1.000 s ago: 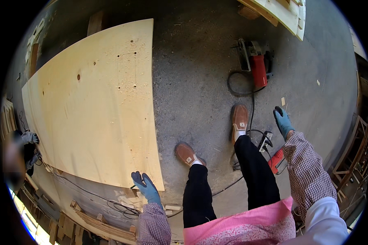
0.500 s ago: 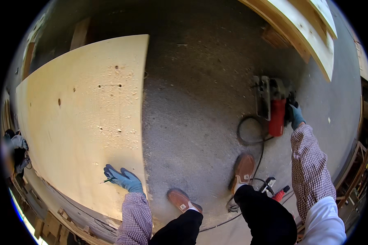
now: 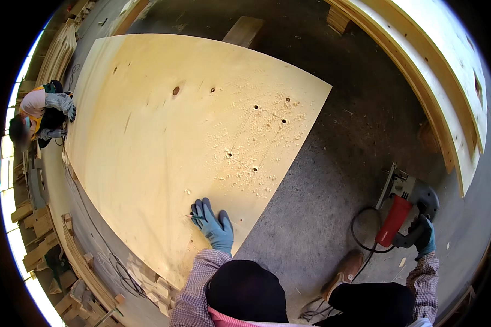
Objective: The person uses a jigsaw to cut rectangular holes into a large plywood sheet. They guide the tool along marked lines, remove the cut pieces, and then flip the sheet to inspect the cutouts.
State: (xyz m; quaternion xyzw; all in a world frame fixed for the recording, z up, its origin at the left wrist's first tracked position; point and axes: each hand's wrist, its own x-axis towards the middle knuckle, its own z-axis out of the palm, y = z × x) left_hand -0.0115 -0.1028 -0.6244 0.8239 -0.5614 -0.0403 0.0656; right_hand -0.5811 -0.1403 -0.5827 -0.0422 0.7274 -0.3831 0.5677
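My left hand (image 3: 215,231), in a blue-grey work glove, rests on a large pale wooden panel (image 3: 147,136), with a thin dark pencil (image 3: 196,217) held between its fingers. Pencil lines and several drilled holes mark the panel's right part, with wood shavings strewn around them. On the right, my gloved right hand (image 3: 424,237) is closed round the handle of a red and grey jigsaw (image 3: 396,218). The saw is tilted, its metal base plate facing left, and its black cord (image 3: 357,235) loops beside it. I cannot tell whether it touches the floor.
Stacked panels with window-like cutouts (image 3: 442,76) rise at the upper right. A person (image 3: 46,111) crouches at the panel's far left edge. Wood offcuts (image 3: 43,240) and cables lie at the lower left. My shoe (image 3: 346,267) stands near the cord.
The view has swung left and my legs have bent. My right hand has turned the jigsaw, which now appears lower and tilted. My left hand stays on the panel with the pencil.
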